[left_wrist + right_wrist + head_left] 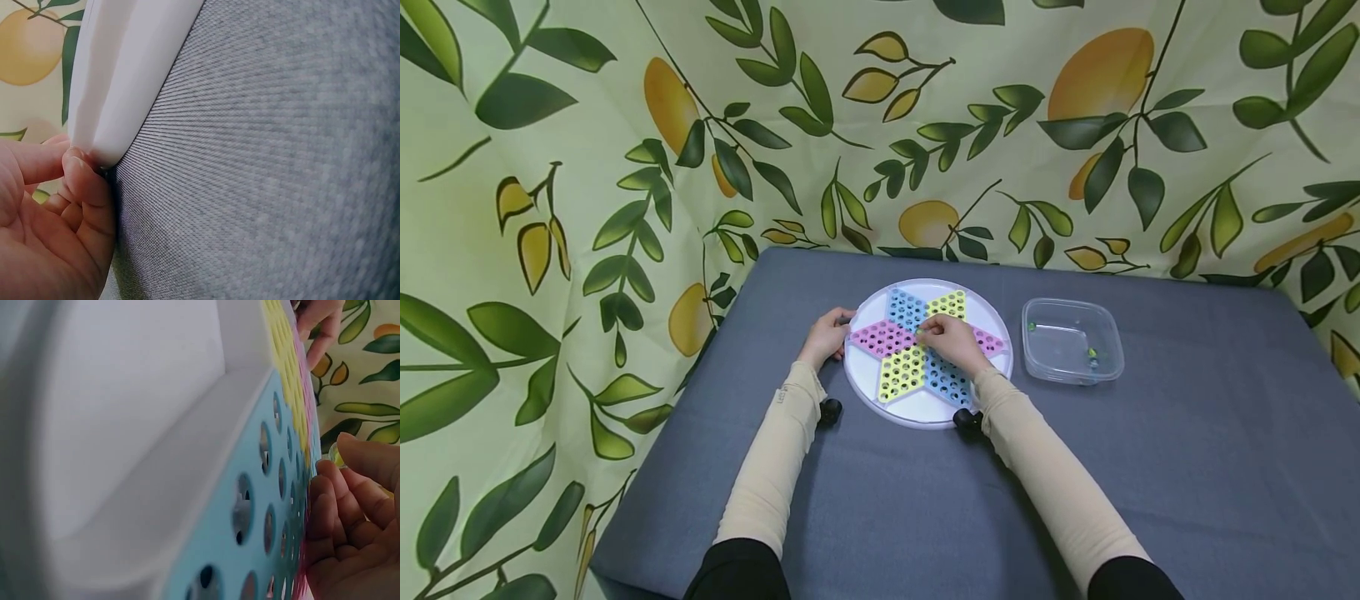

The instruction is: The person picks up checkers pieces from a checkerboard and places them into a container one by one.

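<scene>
A round white Chinese checkers board (867, 385) lies on the table, its star of holes coloured blue, yellow and pink. At its left edge my left hand (824, 337) grips the rim; in the left wrist view thumb and fingers meet at the white rim (128, 94). My right hand (953, 340) is over the middle of the star. Between its thumb and index finger it pinches a clear marble (337, 455) with yellow-green inside, seen in the right wrist view just above the holes. The holes under the right hand are hidden in the head view.
To the right of the board stands a clear plastic tub (1072, 377) with several marbles (1092, 353) in it. Grey-blue cloth covers the table (895, 508). A leaf-patterned curtain (880, 133) hangs behind and along the left side.
</scene>
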Tool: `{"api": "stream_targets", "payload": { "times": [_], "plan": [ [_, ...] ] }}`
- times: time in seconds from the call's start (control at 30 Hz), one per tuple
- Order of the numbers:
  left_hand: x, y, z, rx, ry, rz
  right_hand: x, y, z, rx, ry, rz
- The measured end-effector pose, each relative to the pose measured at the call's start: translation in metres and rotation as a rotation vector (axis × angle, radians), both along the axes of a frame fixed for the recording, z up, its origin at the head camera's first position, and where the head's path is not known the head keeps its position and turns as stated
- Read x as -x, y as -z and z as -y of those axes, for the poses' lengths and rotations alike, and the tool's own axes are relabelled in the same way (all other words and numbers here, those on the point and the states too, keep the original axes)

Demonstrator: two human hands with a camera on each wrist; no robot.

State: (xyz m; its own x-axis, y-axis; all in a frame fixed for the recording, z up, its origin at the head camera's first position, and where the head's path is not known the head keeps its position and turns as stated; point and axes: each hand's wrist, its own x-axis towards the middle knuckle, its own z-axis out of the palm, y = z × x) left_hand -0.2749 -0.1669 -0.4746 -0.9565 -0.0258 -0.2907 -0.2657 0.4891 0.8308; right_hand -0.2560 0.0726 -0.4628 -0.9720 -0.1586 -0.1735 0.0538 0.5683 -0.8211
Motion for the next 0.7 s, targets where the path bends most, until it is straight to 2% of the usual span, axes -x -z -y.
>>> {"api": "stream_targets", "payload": {
  "times": [0.17,0.43,0.7],
  "plan": [
    [-0.003,-0.003,-0.001,-0.004,-0.006,0.0,-0.002,0.0,-0.004,0.036,-0.018,-0.014],
    [-0.002,0.0,-0.001,0.0,-0.003,-0.001,-0.005,0.0,-0.012,0.08,-0.046,-0.04],
    [-0.003,0.0,-0.002,0.013,0.008,-0.019,-0.008,-0.007,-0.018,0.139,-0.028,-0.042]
  ]
}}
